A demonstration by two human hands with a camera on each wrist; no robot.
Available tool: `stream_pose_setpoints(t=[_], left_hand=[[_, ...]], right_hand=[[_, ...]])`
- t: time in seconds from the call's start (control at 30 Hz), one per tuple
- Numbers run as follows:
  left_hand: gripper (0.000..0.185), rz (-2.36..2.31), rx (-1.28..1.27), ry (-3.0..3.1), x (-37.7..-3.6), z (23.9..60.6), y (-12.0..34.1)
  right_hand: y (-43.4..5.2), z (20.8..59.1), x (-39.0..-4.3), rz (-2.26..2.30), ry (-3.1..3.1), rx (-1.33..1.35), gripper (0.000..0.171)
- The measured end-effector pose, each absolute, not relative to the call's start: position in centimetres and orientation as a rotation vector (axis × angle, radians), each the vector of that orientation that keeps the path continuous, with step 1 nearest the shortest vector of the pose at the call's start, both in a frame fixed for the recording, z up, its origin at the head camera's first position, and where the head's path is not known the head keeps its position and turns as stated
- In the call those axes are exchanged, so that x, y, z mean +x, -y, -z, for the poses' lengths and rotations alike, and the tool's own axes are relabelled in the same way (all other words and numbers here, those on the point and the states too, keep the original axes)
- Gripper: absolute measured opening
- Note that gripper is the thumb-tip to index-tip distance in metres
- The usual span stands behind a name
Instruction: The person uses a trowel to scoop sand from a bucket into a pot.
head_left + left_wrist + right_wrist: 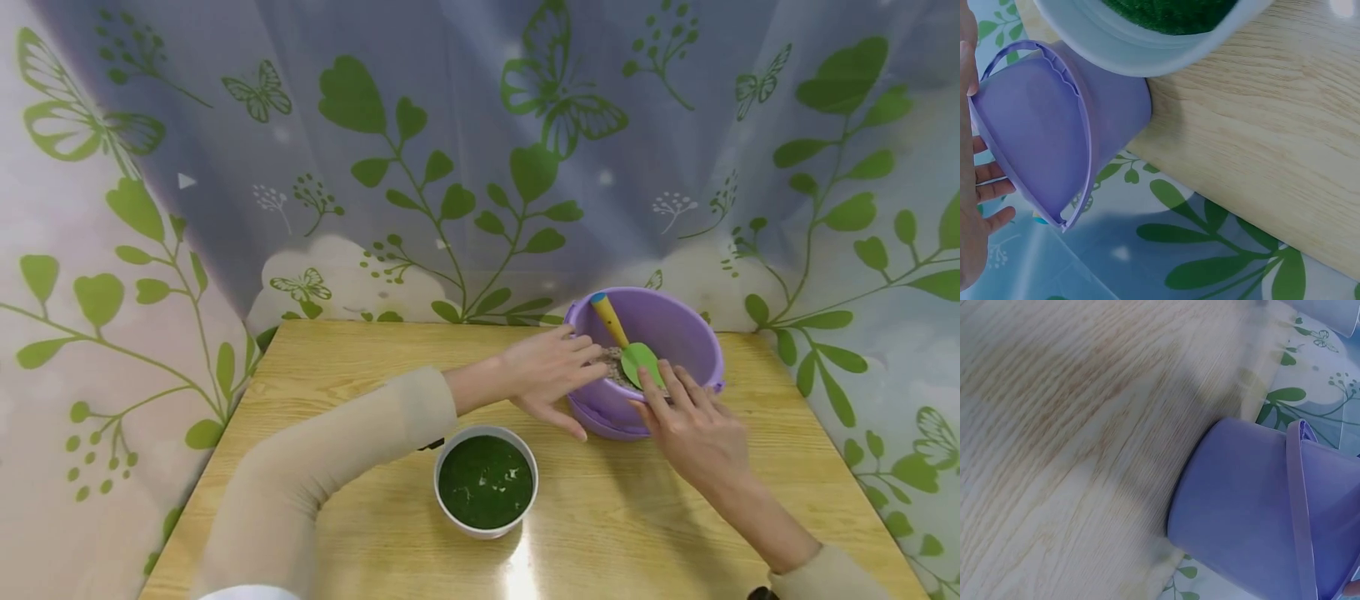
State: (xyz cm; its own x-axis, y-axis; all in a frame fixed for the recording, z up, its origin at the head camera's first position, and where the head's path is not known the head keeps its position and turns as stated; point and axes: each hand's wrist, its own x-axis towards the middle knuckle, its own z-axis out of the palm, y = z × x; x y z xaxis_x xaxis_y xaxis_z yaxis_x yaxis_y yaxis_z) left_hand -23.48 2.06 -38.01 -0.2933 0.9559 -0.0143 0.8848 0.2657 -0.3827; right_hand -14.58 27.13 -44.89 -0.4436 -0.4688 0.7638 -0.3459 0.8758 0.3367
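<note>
Both hands are closing in on the purple bucket (678, 333), which is sitting at the far right of the counter (360, 367), at about 1 o'clock from the white bowl (486, 482). The left hand (551, 371) is lying with straight, relaxed fingers against the rim at the bucket's 9 o'clock; the right hand (693, 425) is resting flat-fingered on the rim at 6 o'clock, fingertips beside the green blade of the toy trowel (630, 346). Neither hand is gripping anything.

To do this well, I judge the hands should be pressing evenly on opposite walls, keeping the bucket upright so the gritty soil and the leaning trowel are not tipping out.

Counted: one bucket, one trowel with a yellow handle, one white bowl of green filling.
</note>
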Motion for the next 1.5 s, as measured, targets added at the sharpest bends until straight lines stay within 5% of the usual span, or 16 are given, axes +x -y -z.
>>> stream_pose_setpoints(t=[0.87,1.27,1.5], left_hand=[[0.094,-0.412,-1.677,2.34,-23.2,38.4,0.6],[0.08,-0.466,-1.556,2.411,-25.2,39.5,0.3],[0.074,-0.447,-1.562,2.388,-25.5,39.7,0.7]], right_hand=[[-25.6,43.9,-14.6,0.196,2.087,0.691,0.056],[-28.2,43.2,-15.0,0.092,2.438,0.59,0.102],[-29.1,42.7,-15.6,0.061,2.631,0.439,0.099]])
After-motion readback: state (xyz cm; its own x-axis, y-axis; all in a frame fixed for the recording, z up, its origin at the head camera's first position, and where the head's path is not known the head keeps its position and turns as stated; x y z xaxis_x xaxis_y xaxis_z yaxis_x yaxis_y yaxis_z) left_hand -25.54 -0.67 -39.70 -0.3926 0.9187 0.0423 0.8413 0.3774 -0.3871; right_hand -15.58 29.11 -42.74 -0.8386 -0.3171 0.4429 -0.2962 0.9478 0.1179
